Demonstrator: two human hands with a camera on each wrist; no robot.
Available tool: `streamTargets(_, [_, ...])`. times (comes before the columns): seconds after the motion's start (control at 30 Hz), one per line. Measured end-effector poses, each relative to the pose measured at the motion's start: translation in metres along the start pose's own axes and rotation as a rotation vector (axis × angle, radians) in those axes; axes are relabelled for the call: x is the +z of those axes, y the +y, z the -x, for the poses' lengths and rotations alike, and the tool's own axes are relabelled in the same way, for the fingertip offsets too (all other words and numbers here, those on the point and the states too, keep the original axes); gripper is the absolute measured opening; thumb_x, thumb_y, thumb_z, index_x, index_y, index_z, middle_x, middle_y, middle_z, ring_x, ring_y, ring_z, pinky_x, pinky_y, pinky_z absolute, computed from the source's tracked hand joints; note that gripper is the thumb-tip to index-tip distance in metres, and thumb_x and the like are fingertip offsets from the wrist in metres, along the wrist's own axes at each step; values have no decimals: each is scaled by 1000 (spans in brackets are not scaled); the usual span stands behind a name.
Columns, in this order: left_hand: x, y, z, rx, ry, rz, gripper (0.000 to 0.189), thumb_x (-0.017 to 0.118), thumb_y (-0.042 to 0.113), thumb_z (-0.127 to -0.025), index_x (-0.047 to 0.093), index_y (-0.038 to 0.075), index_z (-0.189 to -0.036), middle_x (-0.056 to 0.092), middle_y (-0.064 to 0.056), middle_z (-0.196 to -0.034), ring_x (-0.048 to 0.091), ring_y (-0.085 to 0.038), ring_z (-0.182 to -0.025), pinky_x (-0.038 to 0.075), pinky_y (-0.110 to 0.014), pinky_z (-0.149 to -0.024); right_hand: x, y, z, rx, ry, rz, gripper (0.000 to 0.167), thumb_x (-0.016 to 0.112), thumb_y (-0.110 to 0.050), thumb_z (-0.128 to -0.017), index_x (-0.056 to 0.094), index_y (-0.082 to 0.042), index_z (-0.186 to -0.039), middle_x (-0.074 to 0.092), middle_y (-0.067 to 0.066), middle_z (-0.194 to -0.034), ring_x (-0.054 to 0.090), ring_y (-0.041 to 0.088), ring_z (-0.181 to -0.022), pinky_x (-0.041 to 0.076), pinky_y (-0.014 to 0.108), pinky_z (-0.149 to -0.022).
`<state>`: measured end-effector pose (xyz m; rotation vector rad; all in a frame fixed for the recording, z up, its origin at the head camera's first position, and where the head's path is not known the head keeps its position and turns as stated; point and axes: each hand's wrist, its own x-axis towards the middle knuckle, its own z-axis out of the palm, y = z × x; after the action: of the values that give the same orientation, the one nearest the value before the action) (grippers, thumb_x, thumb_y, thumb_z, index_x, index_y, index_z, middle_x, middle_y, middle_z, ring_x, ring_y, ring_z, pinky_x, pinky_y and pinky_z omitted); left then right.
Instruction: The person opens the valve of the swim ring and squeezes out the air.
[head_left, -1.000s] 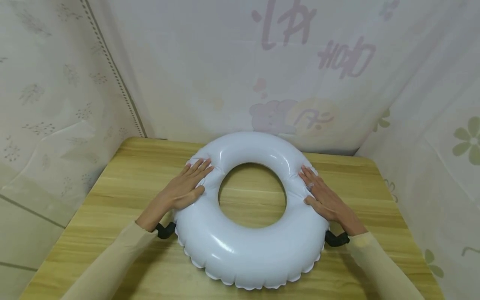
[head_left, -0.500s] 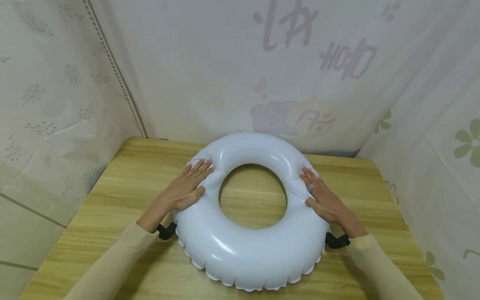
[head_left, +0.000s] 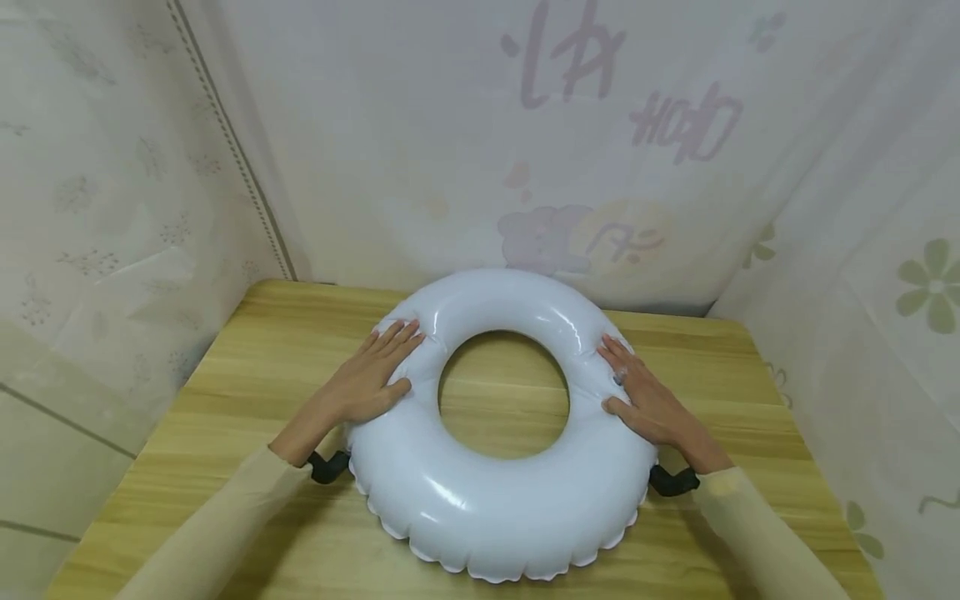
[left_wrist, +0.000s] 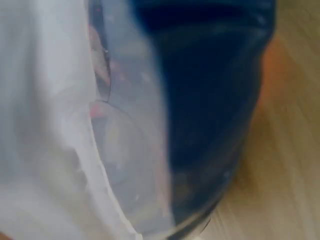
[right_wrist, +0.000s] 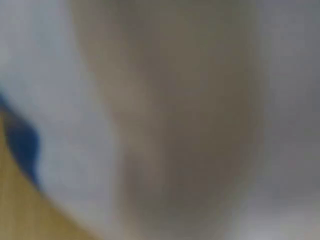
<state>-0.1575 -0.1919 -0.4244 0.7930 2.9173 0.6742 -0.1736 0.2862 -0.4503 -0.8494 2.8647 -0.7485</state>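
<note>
A white inflatable swim ring (head_left: 498, 517), plump and glossy with a scalloped seam along its near edge, lies flat on the wooden table. On its left side rests my left hand (head_left: 371, 375), fingers straight and pressed to the vinyl. My right hand (head_left: 648, 396) lies the same way on the right side, with a ring on one finger. Creases run in the vinyl around both hands. Close up in the left wrist view, the swim ring (left_wrist: 65, 125) shows a dark blue part below the white. The right wrist view is badly blurred, with the swim ring (right_wrist: 75, 130) beside the hand.
The wood-grain table (head_left: 225, 392) extends to both sides of the swim ring. Behind it hangs a pale printed curtain (head_left: 420, 142), close to the ring's far edge. More patterned cloth (head_left: 97, 192) hangs at the left and right. Black straps show at both wrists.
Both hands stay on the swim ring in nearly the same places. The left thumb has shifted slightly on the vinyl, and the head view has moved a little.
</note>
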Motion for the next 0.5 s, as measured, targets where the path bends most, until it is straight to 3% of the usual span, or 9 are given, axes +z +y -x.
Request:
streamTargets(0.17, [4,-5,1,24,52,39,78,56,24,-94,24,8,-163,20,-12,-172,13,-37,-160,12,-62,-128,-4,4,1,35,8,-27,91,68,-31,-93,17,-10,-165,9,13,-174,8,41,-160,18,70,-122])
streamTargets(0.33, [2,-5,-1,-3,130,83,87,62,27,-94,15,18,-166,12,-12,-174,17,-39,-159,26,-64,-123,-15,2,-1,81,31,8,102,72,-37,-92,8,-10,-166,0,12,-175,3,42,-160,12,73,-122])
streamTargets(0.5, [-2,2,4,13,258,113,80,67,24,-94,28,20,-163,29,-15,-167,32,-43,-152,39,-66,-114,-31,-7,0,52,73,23,95,72,-34,-94,15,-8,-165,1,14,-174,4,45,-159,12,75,-121])
